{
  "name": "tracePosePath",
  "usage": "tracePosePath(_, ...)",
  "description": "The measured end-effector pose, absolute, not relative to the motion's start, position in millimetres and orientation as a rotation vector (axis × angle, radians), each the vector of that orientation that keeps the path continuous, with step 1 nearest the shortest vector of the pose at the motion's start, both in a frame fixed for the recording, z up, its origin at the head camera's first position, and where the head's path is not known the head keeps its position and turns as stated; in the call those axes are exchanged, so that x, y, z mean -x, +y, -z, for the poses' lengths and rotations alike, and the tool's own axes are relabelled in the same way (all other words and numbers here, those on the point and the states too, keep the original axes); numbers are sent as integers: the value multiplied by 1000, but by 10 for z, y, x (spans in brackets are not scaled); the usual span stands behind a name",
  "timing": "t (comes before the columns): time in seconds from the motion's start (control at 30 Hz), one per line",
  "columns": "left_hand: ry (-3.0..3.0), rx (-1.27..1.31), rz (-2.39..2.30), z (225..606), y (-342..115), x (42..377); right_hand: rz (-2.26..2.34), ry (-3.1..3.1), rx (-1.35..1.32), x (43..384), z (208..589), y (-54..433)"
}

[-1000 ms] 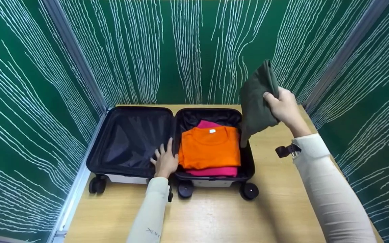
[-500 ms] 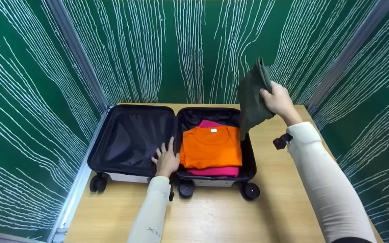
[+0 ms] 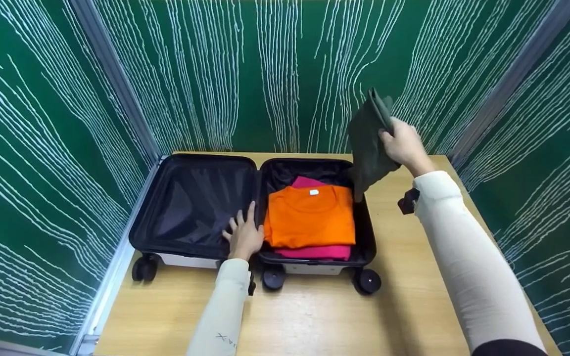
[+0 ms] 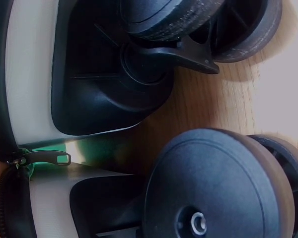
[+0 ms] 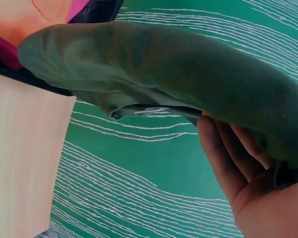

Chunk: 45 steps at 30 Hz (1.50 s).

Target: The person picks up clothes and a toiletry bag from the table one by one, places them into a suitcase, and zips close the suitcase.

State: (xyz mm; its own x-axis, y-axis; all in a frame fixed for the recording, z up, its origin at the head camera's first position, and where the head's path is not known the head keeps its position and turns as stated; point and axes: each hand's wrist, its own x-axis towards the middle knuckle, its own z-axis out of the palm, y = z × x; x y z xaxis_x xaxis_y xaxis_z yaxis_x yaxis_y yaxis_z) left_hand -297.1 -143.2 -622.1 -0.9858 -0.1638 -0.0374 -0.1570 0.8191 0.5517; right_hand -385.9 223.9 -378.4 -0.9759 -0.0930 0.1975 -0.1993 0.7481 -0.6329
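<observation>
An open suitcase (image 3: 191, 249) lies flat with its two black-lined halves side by side. In its right half a folded orange T-shirt (image 3: 309, 217) rests on pink clothing (image 3: 314, 252). My left hand (image 3: 245, 238) lies with spread fingers on the suitcase's middle edge, beside the orange shirt. My right hand (image 3: 403, 143) grips a folded dark green garment (image 3: 370, 141) by its edge, thumb on the near side. The garment hangs above the right half's far right corner; a white label shows inside its fold in the right wrist view.
The suitcase stands on a wooden table (image 3: 305, 316). Black wheels (image 3: 367, 282) stick out toward the near side. A zipper pull (image 4: 49, 157) hangs between the halves. Green walls with white streaks (image 3: 275, 74) enclose the back and both sides.
My right hand has moved slightly left with the green garment. My left hand stays on the suitcase edge, and the clothes inside have not moved.
</observation>
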Motion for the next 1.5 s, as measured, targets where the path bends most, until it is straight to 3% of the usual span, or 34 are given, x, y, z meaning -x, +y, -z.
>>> tracePosePath(1.5,-2974,-255,938,6228,-1454,2967,-931,-2826,-488,3794,4240,1810)
